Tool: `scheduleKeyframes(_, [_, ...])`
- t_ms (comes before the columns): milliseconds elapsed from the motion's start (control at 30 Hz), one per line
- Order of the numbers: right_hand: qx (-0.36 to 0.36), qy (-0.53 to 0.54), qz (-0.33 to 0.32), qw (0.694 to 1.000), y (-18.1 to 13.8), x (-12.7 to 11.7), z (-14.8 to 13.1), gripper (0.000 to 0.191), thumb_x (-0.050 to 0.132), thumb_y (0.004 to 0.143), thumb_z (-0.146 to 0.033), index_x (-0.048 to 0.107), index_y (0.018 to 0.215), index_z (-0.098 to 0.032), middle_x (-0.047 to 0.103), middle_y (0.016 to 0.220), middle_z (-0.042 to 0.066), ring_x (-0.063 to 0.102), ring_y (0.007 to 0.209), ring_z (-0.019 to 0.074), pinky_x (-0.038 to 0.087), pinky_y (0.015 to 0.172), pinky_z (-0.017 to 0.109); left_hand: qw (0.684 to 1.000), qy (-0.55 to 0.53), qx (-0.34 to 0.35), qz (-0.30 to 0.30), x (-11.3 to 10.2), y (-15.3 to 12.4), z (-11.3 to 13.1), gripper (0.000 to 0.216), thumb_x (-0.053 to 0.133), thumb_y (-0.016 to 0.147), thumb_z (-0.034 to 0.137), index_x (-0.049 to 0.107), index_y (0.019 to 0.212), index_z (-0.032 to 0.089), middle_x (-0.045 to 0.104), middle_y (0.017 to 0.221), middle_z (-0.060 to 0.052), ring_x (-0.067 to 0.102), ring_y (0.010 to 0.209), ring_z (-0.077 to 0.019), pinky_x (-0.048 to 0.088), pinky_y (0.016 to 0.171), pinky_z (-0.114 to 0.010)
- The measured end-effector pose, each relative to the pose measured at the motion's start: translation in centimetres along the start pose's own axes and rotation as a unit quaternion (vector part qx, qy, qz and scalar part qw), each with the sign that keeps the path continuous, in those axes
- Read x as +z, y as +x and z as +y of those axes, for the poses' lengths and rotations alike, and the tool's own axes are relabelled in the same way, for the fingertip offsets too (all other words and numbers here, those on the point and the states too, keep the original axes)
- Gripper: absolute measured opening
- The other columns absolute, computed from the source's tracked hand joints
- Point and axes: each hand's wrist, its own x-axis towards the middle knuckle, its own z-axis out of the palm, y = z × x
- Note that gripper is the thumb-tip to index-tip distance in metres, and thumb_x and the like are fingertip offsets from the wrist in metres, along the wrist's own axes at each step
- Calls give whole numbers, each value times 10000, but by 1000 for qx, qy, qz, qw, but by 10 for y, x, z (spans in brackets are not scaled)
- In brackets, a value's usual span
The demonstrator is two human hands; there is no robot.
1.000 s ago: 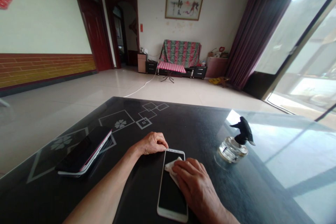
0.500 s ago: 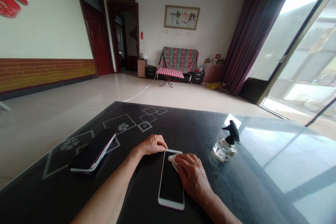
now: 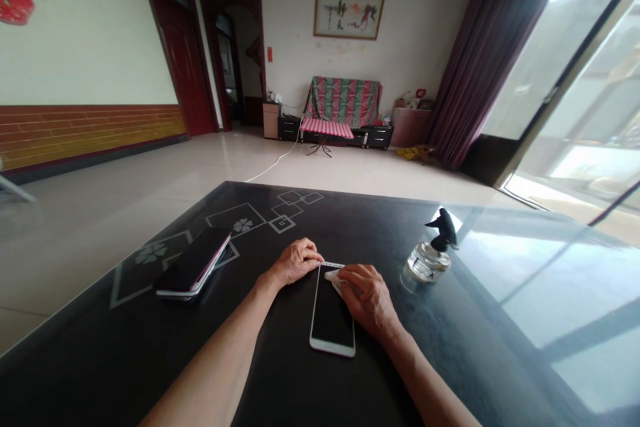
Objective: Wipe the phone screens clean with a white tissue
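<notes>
A white-framed phone [image 3: 332,312] with a dark screen lies flat on the black glass table [image 3: 280,373] in front of me. My left hand [image 3: 296,260] rests curled at the phone's top left corner, fingertips pinching its edge. My right hand [image 3: 369,299] presses a small white cloth [image 3: 336,279] against the upper part of the screen, fingers closed over it. Most of the cloth is hidden under the fingers.
A second dark phone in a pink-edged case [image 3: 194,263] lies to the left on the table. A small clear spray bottle with a black nozzle [image 3: 429,255] stands to the right. The table's right half reflects bright window light. Tiled floor lies beyond the far edge.
My right hand has slid the cloth up the screen toward the phone's top edge. The view has pulled back a little, so the hands and phone look smaller.
</notes>
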Motion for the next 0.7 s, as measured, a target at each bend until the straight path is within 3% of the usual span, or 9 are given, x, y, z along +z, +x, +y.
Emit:
scheduleKeyframes(267, [12,4,8,1000,1,-3,-4,216,540,814,-151,706,903,-256,686,979,24,577,889,184,415,831,309,999,-25,18,-26,-10,4,3,138,651,777,190,753,861,230,680,1008,8,609,898,-136,440,865,-212])
scheduleKeyframes(700, [10,8,13,1000,5,1,4,208,540,824,-144,706,901,-244,683,976,20,574,896,178,397,844,305,997,-26,29,-62,-12,5,-1,207,674,731,187,753,912,250,615,1121,1,591,1027,-165,405,956,-234])
